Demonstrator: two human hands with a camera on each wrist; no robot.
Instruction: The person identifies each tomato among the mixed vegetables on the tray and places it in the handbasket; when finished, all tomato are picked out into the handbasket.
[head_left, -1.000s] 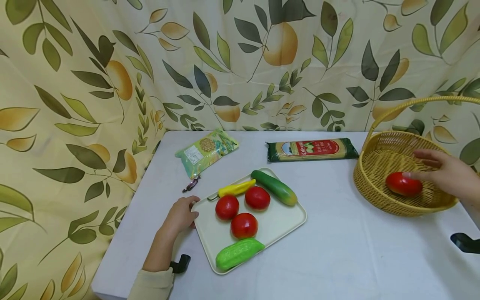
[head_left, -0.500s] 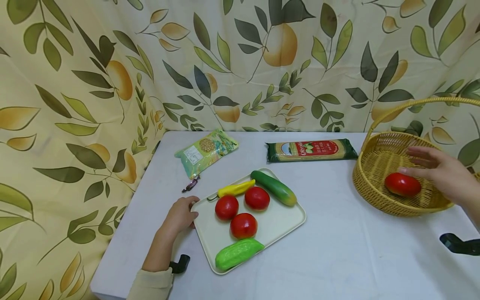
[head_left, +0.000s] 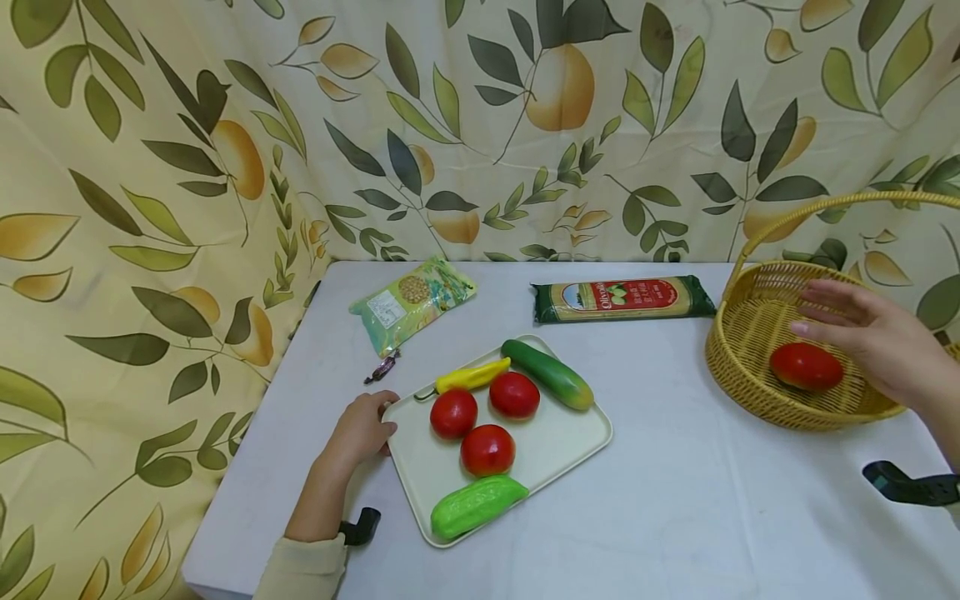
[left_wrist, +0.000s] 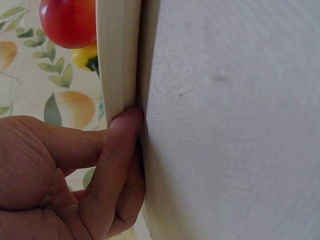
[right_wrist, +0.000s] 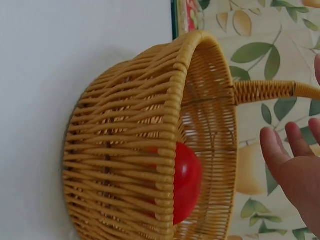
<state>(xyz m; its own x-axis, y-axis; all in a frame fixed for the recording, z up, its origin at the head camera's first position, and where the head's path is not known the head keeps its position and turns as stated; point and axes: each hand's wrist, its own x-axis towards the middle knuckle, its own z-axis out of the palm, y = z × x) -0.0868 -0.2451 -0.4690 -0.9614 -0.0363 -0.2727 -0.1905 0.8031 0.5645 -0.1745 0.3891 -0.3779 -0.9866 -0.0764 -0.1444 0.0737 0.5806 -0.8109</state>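
My left hand (head_left: 363, 432) pinches the left corner of a cream tray (head_left: 566, 433). In the left wrist view its curled fingers (left_wrist: 122, 135) meet at the tray's rim (left_wrist: 116, 55). On the tray lie three red tomatoes (head_left: 488, 451), a yellow pepper (head_left: 472, 377), a dark green cucumber (head_left: 551, 375) and a light green, ridged vegetable (head_left: 478, 507). Over the right side of a wicker basket (head_left: 750, 392), my right hand (head_left: 877, 333) is held with relaxed fingers and nothing in them. Below it another tomato (head_left: 806, 367) rests in the basket, partly hidden by the wall in the right wrist view.
Behind the tray lie a green snack bag (head_left: 412, 300) and a wrapped candy (head_left: 383, 367). A long green-and-red packet (head_left: 624, 300) sits left of the basket. The basket's tall handle (head_left: 787, 221) arches above it. A patterned curtain (head_left: 480, 125) stands behind the white table (head_left: 675, 517).
My right hand has let go of the tomato in the basket and risen a little away from it. The left hand and the tray have stayed in place.
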